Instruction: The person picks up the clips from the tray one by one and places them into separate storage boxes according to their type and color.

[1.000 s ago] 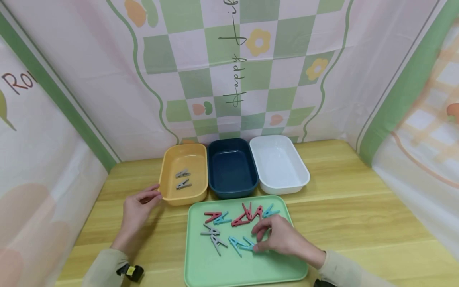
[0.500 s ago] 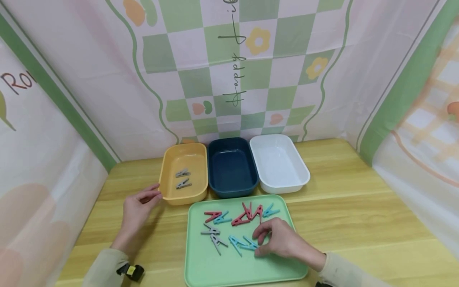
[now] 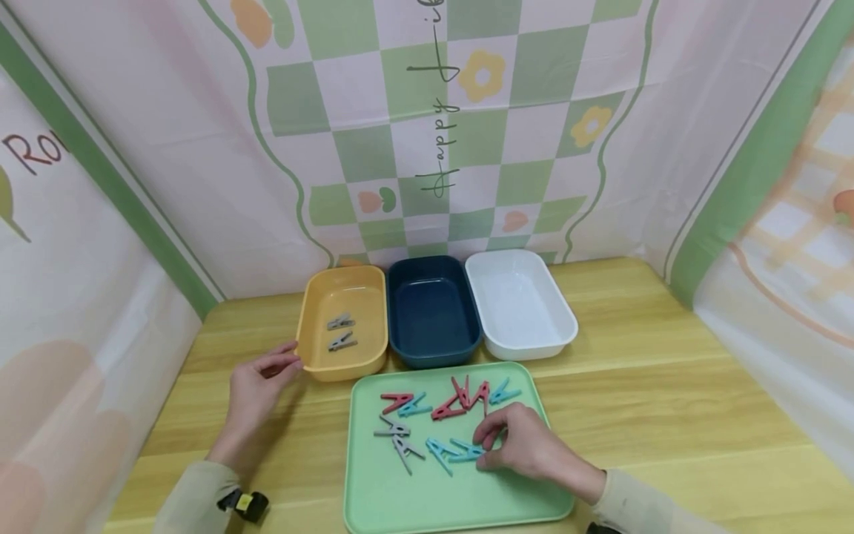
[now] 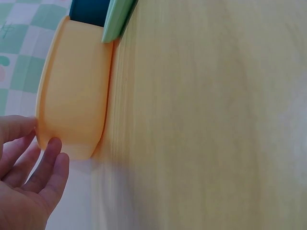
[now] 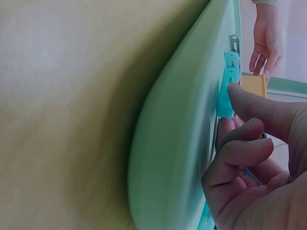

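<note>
Near the front of the green tray, my right hand pinches the end of a light blue clothespin between thumb and fingers. In the right wrist view the thumb presses on that light blue clothespin, which is low over the tray. A second blue clothespin lies against it on the left. My left hand touches the outer corner of the yellow bin with loosely extended fingertips. Two grey clothespins lie in that bin.
On the tray are red clothespins, grey clothespins and more blue ones. A dark blue bin and a white bin stand beside the yellow one, behind the tray. A printed cloth hangs at the back.
My right hand has shifted slightly to the right, and the pinched blue clothespin has turned a little with it. My left hand has stayed at the yellow bin.
</note>
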Action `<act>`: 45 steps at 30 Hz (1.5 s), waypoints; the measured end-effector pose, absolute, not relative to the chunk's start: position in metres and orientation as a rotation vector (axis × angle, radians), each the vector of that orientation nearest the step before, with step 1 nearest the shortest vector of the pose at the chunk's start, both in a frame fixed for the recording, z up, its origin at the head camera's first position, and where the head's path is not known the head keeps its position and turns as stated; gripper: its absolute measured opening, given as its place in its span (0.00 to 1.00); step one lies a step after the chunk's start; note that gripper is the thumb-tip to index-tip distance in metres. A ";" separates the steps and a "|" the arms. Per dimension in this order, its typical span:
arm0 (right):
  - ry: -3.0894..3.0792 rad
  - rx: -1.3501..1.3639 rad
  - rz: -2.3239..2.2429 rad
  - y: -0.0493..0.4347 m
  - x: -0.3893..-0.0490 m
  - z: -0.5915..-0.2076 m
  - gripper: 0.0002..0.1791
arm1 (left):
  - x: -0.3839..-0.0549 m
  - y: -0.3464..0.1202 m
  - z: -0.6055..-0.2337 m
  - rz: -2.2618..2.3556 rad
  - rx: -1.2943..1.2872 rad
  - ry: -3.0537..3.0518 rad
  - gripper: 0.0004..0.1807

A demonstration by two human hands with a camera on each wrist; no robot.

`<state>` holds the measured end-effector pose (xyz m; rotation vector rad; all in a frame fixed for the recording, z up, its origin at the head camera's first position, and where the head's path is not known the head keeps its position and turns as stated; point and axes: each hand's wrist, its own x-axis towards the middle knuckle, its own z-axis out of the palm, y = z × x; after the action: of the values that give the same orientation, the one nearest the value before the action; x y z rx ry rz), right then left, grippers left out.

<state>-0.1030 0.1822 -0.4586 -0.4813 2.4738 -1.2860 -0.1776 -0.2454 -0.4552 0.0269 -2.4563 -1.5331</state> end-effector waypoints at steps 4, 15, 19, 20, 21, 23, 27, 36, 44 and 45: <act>2.484 -0.466 -1.270 0.182 -0.101 -0.456 0.14 | -0.178 -0.246 -0.455 -1.532 0.029 -2.458 0.08; 2.487 -0.454 -1.295 0.181 -0.098 -0.457 0.12 | -0.177 -0.246 -0.457 -1.540 0.007 -2.438 0.08; 2.475 -0.455 -1.319 0.182 -0.100 -0.456 0.11 | -0.176 -0.246 -0.458 -1.534 0.026 -2.456 0.08; 2.473 -0.454 -1.322 0.182 -0.101 -0.456 0.11 | -0.176 -0.246 -0.458 -1.534 0.034 -2.461 0.08; 2.473 -0.453 -1.322 0.183 -0.102 -0.454 0.11 | -0.176 -0.246 -0.457 -1.535 0.040 -2.464 0.08; 2.477 -0.454 -1.328 0.183 -0.105 -0.451 0.11 | -0.176 -0.245 -0.457 -1.539 0.051 -2.466 0.08; 2.493 -0.478 -1.356 0.185 -0.112 -0.440 0.10 | -0.176 -0.245 -0.455 -1.548 0.052 -2.457 0.08; 2.565 -0.485 -1.418 0.188 -0.124 -0.420 0.10 | -0.177 -0.244 -0.454 -1.538 0.034 -2.450 0.08; 2.568 -0.472 -1.457 0.187 -0.129 -0.404 0.12 | -0.177 -0.245 -0.454 -1.527 0.028 -2.454 0.08; 2.566 -0.465 -1.461 0.187 -0.130 -0.403 0.12 | -0.177 -0.245 -0.454 -1.526 0.028 -2.456 0.08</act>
<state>-0.1300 0.1865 -0.4026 -0.4648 2.5665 -1.4610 -0.1770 -0.2449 -0.4543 0.0277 -2.4555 -1.5261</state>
